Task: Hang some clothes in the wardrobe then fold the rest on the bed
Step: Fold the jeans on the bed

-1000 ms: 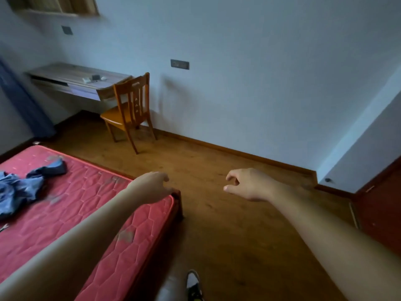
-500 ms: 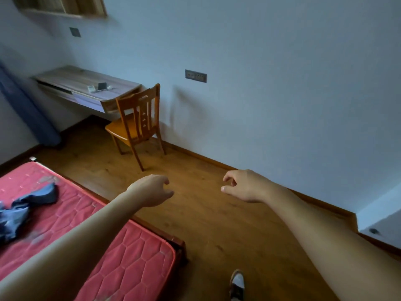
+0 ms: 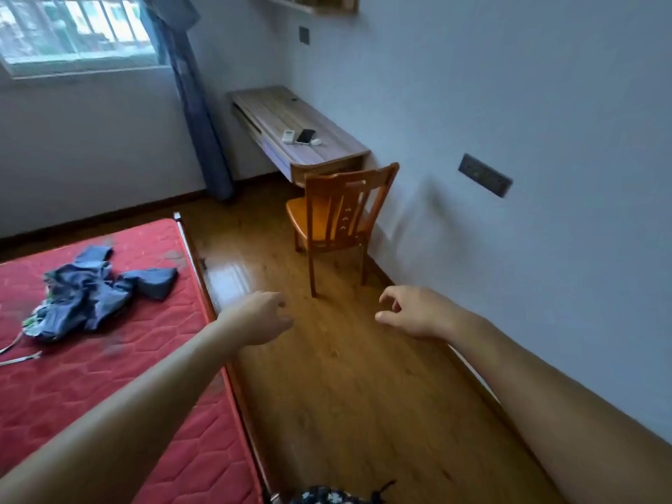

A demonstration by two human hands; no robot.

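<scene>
The person holds both arms stretched forward over the wooden floor [image 3: 345, 387], in the passage between the bed [image 3: 120, 380] and the wall. The left hand [image 3: 262, 317] hangs just past the edge of the bed, with its back to the camera. Its fingers are loosely curled downward and hold nothing. The right hand [image 3: 416, 314] is at the same height, apart from the left one. Its fingers [image 3: 387, 295] are relaxed and half bent, with the thumb pointing toward the left hand, and they also hold nothing.

The clothes [image 3: 96, 291] lie in a crumpled blue pile on the red mattress, on the far left part of the bed and well apart from both hands. One blue piece reaches out of the pile toward the bed edge. Next to the pile, at the left border of the view, there is a thin light object [image 3: 20, 358]; what it is cannot be told.

Behind the hands a wooden chair [image 3: 338, 216] stands with its back toward the camera, in front of the desk [image 3: 276, 110] fixed to the wall. On the desk lie a phone [image 3: 305, 136] and a white remote [image 3: 288, 136], just beside each other. A blue curtain [image 3: 198, 114] hangs beside the window [image 3: 72, 30] in the corner.
</scene>
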